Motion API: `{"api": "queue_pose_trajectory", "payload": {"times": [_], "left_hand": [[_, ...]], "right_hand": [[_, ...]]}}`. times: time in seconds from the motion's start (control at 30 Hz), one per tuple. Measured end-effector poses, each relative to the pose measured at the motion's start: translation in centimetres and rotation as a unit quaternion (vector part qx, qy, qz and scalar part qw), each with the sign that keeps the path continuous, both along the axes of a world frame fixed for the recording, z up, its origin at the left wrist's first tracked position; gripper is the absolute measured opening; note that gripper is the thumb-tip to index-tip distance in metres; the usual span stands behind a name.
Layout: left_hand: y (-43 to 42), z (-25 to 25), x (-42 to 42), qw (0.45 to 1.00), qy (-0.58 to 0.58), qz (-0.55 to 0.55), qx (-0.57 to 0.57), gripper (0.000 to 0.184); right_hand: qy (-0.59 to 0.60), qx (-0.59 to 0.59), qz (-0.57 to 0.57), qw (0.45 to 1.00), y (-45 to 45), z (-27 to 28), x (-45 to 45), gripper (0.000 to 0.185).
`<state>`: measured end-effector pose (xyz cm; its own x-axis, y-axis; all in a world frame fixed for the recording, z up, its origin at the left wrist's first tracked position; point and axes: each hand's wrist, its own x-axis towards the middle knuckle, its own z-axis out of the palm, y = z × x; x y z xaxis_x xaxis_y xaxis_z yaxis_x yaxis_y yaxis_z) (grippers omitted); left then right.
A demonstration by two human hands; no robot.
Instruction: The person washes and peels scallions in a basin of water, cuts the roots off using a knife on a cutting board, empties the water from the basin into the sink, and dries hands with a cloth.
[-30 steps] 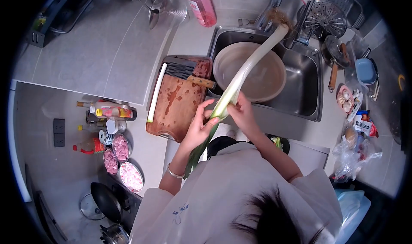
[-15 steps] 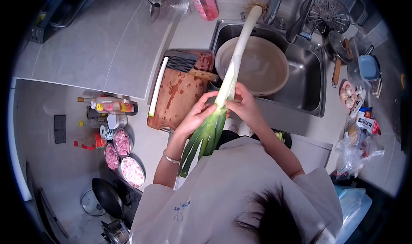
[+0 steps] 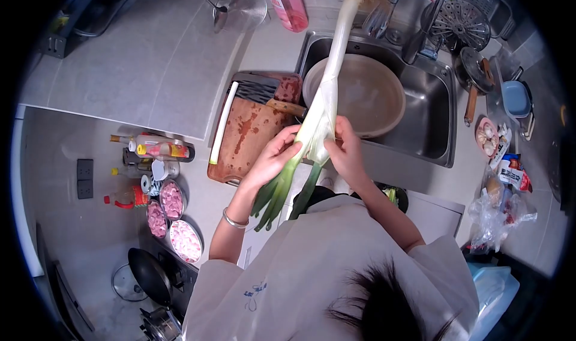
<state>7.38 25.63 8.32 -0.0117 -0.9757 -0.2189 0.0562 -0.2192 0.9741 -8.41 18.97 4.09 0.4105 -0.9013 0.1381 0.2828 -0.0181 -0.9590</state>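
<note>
A long leek (image 3: 337, 59) slants across the front of the sink, its rooty white end up by the faucet and its green leaves hanging toward my body. My left hand (image 3: 277, 158) is closed on the leaf side, where the white turns green. Opposite it, my right hand (image 3: 345, 151) pinches the outer layer on the other side. Between the two hands the outer layer is split and spread apart. To the left, a wooden cutting board (image 3: 246, 131) carries a cleaver (image 3: 258, 89) with a wooden handle and a trimmed white leek stalk (image 3: 224, 123).
Inside the steel sink (image 3: 429, 113) stands a wide basin (image 3: 390, 125). A pink soap bottle (image 3: 288, 6) is behind the board. Bowls of cut meat (image 3: 172, 200) and several bottles line the left counter. A lidded pan (image 3: 473, 74) and garlic (image 3: 487, 138) are at right.
The leek has shifted up and slightly left at its root end. Its outer layer is now pulled apart, with one green leaf hanging separately on the right.
</note>
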Motion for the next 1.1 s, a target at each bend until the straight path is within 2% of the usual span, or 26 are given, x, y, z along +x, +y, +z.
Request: {"api": "queue_pose_trajectory", "payload": {"times": [0.03, 0.13, 0.2, 0.23, 0.33, 0.47, 0.63, 0.7, 0.8, 0.83, 0.87, 0.93, 1.03, 1.1], "left_hand": [[0.0, -0.1, 0.0, 1.0, -0.018, 0.007, -0.008, 0.034], [-0.3, -0.7, 0.0, 0.988, -0.137, 0.049, -0.041, 0.033], [-0.5, -1.3, 0.0, 0.965, -0.238, 0.086, -0.065, 0.032], [-0.6, -1.6, -0.1, 0.948, -0.27, 0.109, -0.126, 0.03], [-0.3, -1.1, 0.1, 0.936, -0.314, 0.121, -0.103, 0.032], [-0.1, 0.1, 1.0, 0.894, -0.414, 0.135, -0.102, 0.034], [1.0, 2.4, 2.4, 0.865, -0.48, 0.123, -0.078, 0.035], [1.6, 2.5, 2.6, 0.86, -0.49, 0.115, -0.079, 0.035], [2.2, 1.5, 2.9, 0.885, -0.445, 0.106, -0.092, 0.036], [2.2, 0.6, 3.2, 0.874, -0.443, 0.112, -0.163, 0.034], [2.4, 0.7, 3.3, 0.92, -0.364, 0.106, -0.104, 0.033], [3.0, 1.1, 3.7, 0.976, -0.196, 0.091, 0.016, 0.032], [3.3, 2.5, 2.2, 0.997, -0.033, 0.061, 0.036, 0.03], [3.3, 3.2, 1.1, 0.998, 0.03, 0.039, 0.027, 0.028]], "right_hand": [[-0.013, 0.011, 0.003, 1.0, 0.0, 0.2, -0.1, 0.033], [0.087, -0.009, -0.021, 0.996, 0.2, 0.2, -0.1, 0.029], [-0.006, 0.065, -0.047, 0.997, 0.1, 0.6, 0.7, 0.029], [-0.054, 0.102, -0.06, 0.992, -0.1, 0.7, 1.0, 0.03], [-0.026, 0.153, -0.016, 0.988, -1.7, 1.3, 0.3, 0.027], [-0.065, 0.167, 0.047, 0.983, -3.4, 2.2, -0.9, 0.018], [-0.006, 0.15, -0.126, 0.981, -7.4, 5.2, -4.8, 0.01], [-0.064, 0.118, -0.149, 0.98, -9.3, 5.9, -7.8, 0.012], [-0.142, 0.083, -0.28, 0.946, -10.5, 7.7, -11.6, 0.016], [-0.206, 0.041, -0.257, 0.943, -11.2, 7.3, -13.9, 0.018], [-0.235, 0.009, -0.26, 0.936, -11.1, 8.3, -15.2, 0.021], [-0.262, 0.002, -0.263, 0.928, -10.5, 9.7, -17.0, 0.02], [-0.184, 0.01, -0.252, 0.95, -8.8, 9.7, -15.4, 0.016], [-0.078, 0.043, -0.237, 0.967, -8.4, 7.2, -13.1, 0.011]]}}
